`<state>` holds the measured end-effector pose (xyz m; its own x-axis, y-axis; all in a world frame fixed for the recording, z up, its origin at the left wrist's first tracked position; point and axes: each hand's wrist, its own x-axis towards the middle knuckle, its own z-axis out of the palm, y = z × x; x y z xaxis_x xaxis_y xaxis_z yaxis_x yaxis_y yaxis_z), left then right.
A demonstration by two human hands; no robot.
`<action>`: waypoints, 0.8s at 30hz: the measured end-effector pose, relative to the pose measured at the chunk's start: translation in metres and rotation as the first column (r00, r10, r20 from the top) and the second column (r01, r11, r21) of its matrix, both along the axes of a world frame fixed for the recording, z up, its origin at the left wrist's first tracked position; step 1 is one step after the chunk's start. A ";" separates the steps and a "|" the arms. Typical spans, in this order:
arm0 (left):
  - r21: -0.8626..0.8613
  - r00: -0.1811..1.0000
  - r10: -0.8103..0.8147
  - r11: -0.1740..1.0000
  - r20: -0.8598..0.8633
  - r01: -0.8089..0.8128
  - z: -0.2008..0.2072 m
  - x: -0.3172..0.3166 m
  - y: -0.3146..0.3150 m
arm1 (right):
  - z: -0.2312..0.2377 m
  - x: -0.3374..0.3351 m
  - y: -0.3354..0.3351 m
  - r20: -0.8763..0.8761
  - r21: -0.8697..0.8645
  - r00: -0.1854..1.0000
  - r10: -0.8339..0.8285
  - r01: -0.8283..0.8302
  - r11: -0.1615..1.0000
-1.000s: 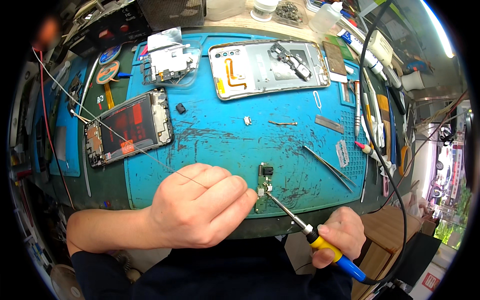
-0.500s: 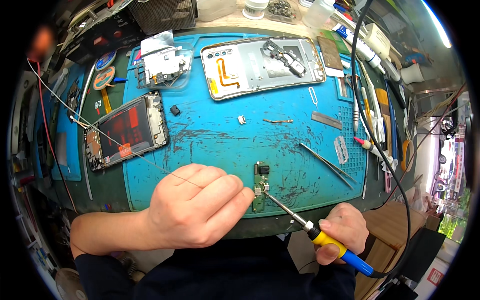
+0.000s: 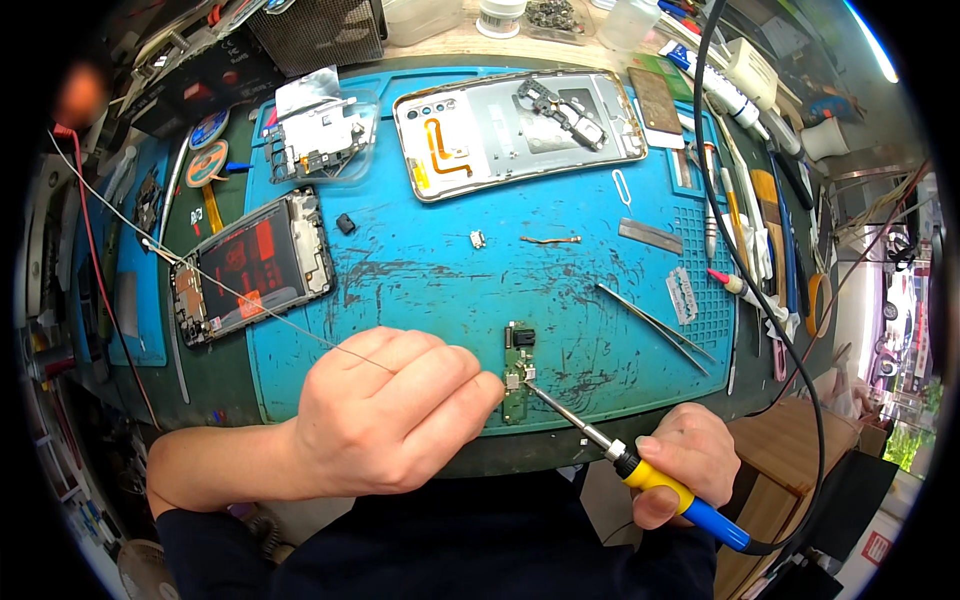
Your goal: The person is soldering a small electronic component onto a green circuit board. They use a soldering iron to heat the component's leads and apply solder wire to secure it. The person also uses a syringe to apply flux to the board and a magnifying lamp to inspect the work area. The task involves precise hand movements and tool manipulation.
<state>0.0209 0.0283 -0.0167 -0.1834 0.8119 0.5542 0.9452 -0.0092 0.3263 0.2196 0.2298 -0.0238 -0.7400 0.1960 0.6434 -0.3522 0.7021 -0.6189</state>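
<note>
Blue mat (image 3: 420, 230): biggest thing here, scuffed all over, so I'll place everything off it.
Phone back (image 3: 490, 130): along the mat's far edge, basically a shallow dish holding a loose black bracket (image 3: 550, 108) and an orange flex cable (image 3: 433, 145).
Left hand (image 3: 400, 415): over the mat's near edge, left of middle, fingers curled closed round a thin wire (image 3: 330, 344) running in at the knuckles. Fingertips are hidden. Imo rest that wrist and feed the wire gently.
Soldering iron (image 3: 640, 476): slants in over the mat's near edge from the right. I'd brace the hand, touch lightly and briefly, and avoid the neighbouring parts.
Right hand (image 3: 695, 455): just off the mat's near edge, right side, fingers wrapped on the iron's handle, pretty far back from the tip, so steadiness probably matters.
Clear tray (image 3: 374, 125): mat's far left corner, packed with white and black phone parts (image 3: 315, 140), silver foil (image 3: 307, 92) at its far end.
Clear box (image 3: 555, 40): past the mat's far edge on the wooden table (image 3: 460, 48), full of tiny metal bits.
White tub (image 3: 498, 20): left of that box, also beyond the mat, can't see inside.
Green circuit board (image 3: 518, 358): flat near the middle of the mat's near edge, iron tip at its small silver parts. Nothing visibly clamps it, so it could skid.
</note>
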 end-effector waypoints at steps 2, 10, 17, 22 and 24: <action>0.000 1.000 0.000 1.000 0.002 0.000 0.000 0.000 0.000 | 0.000 0.000 0.000 -0.001 -0.003 1.000 -0.002 0.002 1.000; -0.007 1.000 -0.002 1.000 0.004 0.002 0.001 0.000 0.000 | -0.001 0.002 0.000 -0.023 -0.040 0.999 -0.022 0.022 0.999; -0.034 1.000 -0.004 0.999 -0.018 0.004 0.003 0.000 -0.001 | 0.003 -0.001 0.000 0.013 -0.008 1.000 0.017 -0.017 1.000; -0.029 1.000 0.003 1.000 -0.026 -0.004 0.000 0.001 -0.002 | 0.003 -0.001 0.001 0.016 0.000 1.000 0.024 -0.024 1.000; -0.029 1.000 0.006 1.000 -0.027 -0.006 0.001 0.001 -0.002 | 0.004 -0.001 0.001 0.023 0.004 0.999 0.028 -0.029 1.000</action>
<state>0.0219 0.0267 -0.0162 -0.1737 0.8264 0.5356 0.9536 0.0055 0.3009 0.2187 0.2311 -0.0194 -0.7598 0.1721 0.6269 -0.3578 0.6944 -0.6243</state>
